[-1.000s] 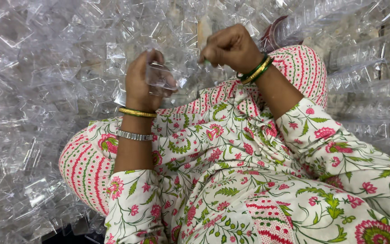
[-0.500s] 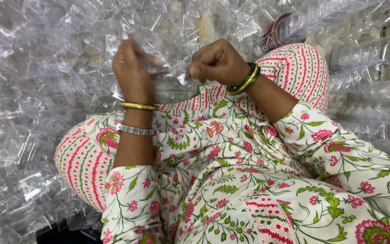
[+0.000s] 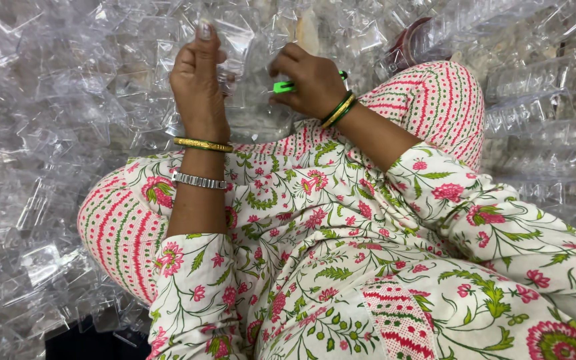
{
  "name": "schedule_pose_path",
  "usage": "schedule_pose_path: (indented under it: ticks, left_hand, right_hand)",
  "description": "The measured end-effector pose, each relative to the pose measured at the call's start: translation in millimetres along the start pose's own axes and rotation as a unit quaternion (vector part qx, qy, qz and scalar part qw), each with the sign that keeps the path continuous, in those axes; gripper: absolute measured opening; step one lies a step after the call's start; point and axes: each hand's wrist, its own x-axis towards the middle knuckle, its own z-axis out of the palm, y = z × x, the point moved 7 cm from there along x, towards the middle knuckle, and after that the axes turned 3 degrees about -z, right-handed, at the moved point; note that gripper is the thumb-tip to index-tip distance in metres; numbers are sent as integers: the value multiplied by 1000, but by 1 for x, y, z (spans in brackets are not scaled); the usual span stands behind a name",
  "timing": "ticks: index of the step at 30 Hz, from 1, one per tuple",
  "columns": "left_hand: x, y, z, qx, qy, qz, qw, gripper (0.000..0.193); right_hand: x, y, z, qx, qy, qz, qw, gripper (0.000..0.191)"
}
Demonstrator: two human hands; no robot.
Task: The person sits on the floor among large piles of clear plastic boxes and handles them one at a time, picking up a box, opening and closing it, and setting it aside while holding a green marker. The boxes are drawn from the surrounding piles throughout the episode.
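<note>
My left hand (image 3: 198, 83) is raised above my lap and grips a clear plastic container piece (image 3: 235, 40), fingers curled around its edge. My right hand (image 3: 308, 83) is closed around a small bright green object (image 3: 283, 86) that pokes out on both sides of the fist, and it rests against the same clear plastic. Both wrists carry bangles. My knees, in floral white, pink and green cloth (image 3: 341, 220), lie below the hands.
A deep heap of clear plastic containers (image 3: 48, 133) surrounds me on the left, top and right (image 3: 541, 113). A dark red rounded object (image 3: 405, 43) shows partly behind the plastic at the upper right. A dark gap (image 3: 88, 340) lies at the lower left.
My left hand has risen and turned upright with the clear piece. My right hand has shifted left toward it, and the green object now shows in its grip.
</note>
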Motion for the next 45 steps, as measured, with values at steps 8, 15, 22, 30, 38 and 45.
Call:
schedule_pose_path:
  ticks: [8, 15, 22, 30, 38, 45]
  left_hand:
    - [-1, 3, -4, 8, 10, 39, 999, 48]
    - [2, -4, -9, 1, 42, 8, 999, 49]
    - [2, -4, -8, 32, 36, 27, 998, 58]
    - [1, -18, 11, 128, -82, -22, 988, 53]
    - [-17, -6, 42, 77, -237, -32, 968, 72]
    - [-23, 15, 43, 77, -247, 38, 965, 79]
  right_hand:
    - [0, -13, 21, -92, -63, -44, 993, 51]
    - [-2, 16, 8, -93, -13, -12, 996, 52]
    - [2, 8, 23, -114, -54, 50, 991, 51]
    - [0, 59, -23, 208, 56, 119, 969, 41]
    - [-4, 51, -56, 557, 85, 171, 808, 37]
    - [0, 32, -77, 361, 46, 26, 931, 30]
